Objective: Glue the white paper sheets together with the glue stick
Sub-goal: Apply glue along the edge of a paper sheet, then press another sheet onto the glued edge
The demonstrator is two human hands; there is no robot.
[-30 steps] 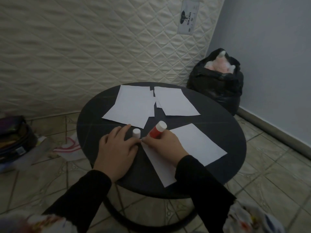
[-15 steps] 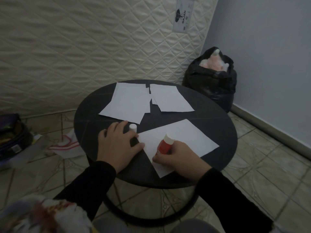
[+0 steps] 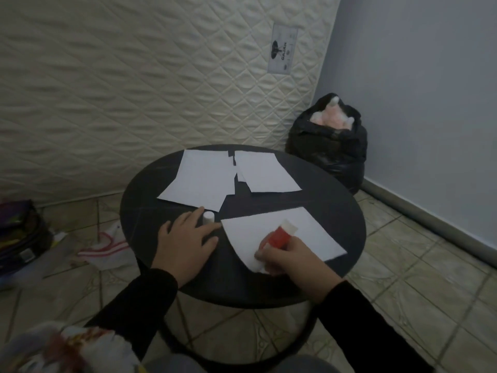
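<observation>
Far L on floor: dark bag (image 3: 16,232), partly cut off by frame edge, w/ a white-and-red striped plastic bag (image 3: 105,250) lying on the tiles betw it and the table. Behind everything, quilted cream mattress (image 3: 134,90) stands upright against the wall, label (image 3: 282,51) near its R edge. Round black table (image 3: 139,200) sits center. On its far half: L paper sheet (image 3: 200,181) and next to it R paper sheet (image 3: 265,170), edges nearly meeting, a small scrap peeking out at the gap; can't tell if they overlap. L hand (image 3: 185,239) flat on the tabletop, fingers straight and spread, holding nothing; fingertips just beside the white glue cap (image 3: 208,218), which stands upright near the L sheet's near corner. Can't tell if a finger actually touches the cap. Near paper sheet (image 3: 304,232) lies at an angle on the near-R part of the table, its L corner close to the L hand's index finger. R hand (image 3: 287,258) rests on that sheet's near edge, fingers curled round the red glue stick (image 3: 279,235); stick tilted, white end pointing up and away, lower end hidden under the fingers so tip contact w/ paper not visible. Both sleeves black. Far R, in the corner by the grey wall: black bin bag (image 3: 330,152), open top w/ sth pink and white inside.
</observation>
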